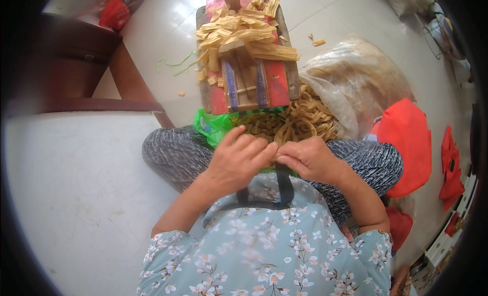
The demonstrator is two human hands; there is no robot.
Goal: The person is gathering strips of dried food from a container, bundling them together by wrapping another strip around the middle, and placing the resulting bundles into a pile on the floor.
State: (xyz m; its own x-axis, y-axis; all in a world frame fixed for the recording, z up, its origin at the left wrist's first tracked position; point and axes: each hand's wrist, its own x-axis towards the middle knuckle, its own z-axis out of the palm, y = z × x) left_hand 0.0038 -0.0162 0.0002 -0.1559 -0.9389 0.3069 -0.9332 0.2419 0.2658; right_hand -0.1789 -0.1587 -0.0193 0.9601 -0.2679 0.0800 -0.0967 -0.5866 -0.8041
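My left hand and my right hand meet fingertip to fingertip above my lap. The fingers of both look pinched together; whether a thin strip lies between them is too small to tell. Just beyond them, a heap of tan, ribbon-like dried strips spills beside a green plastic bag. Farther forward stands a red-topped wooden board with an upright wooden block and blue-edged strips fixed to it. Short, flat, yellowish pieces of the dried material are piled across the board.
A large translucent plastic sack leans at the right of the board. Red fabric bags lie beside my right knee. To the left are a white surface and dark wooden furniture. A few scraps lie on the tiled floor.
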